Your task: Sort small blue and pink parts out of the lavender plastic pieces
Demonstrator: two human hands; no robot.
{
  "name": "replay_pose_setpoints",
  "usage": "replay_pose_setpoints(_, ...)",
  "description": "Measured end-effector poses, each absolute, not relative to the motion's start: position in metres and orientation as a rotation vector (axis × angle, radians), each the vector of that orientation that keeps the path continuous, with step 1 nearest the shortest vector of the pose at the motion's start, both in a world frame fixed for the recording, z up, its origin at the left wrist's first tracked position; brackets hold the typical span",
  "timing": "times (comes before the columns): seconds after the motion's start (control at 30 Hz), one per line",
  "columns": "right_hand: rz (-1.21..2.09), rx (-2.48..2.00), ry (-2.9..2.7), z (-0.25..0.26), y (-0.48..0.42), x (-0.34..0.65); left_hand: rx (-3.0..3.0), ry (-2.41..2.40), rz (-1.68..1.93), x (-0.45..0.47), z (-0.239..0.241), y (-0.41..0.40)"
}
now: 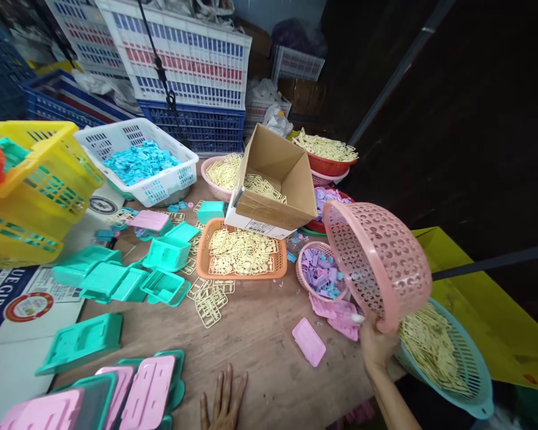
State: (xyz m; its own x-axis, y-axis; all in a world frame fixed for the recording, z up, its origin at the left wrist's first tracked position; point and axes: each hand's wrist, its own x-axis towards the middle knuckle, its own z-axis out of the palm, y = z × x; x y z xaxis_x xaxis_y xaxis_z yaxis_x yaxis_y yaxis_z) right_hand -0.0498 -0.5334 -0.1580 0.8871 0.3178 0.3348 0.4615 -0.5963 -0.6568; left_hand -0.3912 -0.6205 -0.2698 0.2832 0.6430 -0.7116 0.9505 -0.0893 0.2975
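Observation:
My right hand [376,343] grips the rim of a pink perforated plastic basket [388,257], which is tipped on its side in the air. Its inside is partly seen and no contents show. Under and beside it is a teal basket [468,340] of cream plastic frames [430,346]. My left hand [224,403] rests on the wooden table [255,334], fingers spread, holding nothing. A loose pink plastic lid [309,341] lies between the hands, with more pink pieces [338,316] near my right wrist. A small pink basket [301,269] of purple and blue parts stands just behind.
An orange tray [201,257] of cream frames sits mid-table, with a cardboard box [273,209] behind it. Teal cases [87,334] and pink lids [147,391] cover the left side. A yellow crate [40,197] and a white basket [168,188] stand at left; stacked crates [192,65] rise behind.

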Motion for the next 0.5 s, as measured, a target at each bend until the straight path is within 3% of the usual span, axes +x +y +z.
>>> replay_pose_setpoints(0.33, -0.218, -2.229, -0.594, -0.126, -0.558, -0.054, 1.696, 1.360, -0.624, -0.388, -0.256, -0.610)
replay_pose_setpoints(0.5, 0.378, -2.094, -0.491, -0.112, -0.597, -0.080, 1.666, 1.442, -0.580, -0.382, -0.253, -0.609)
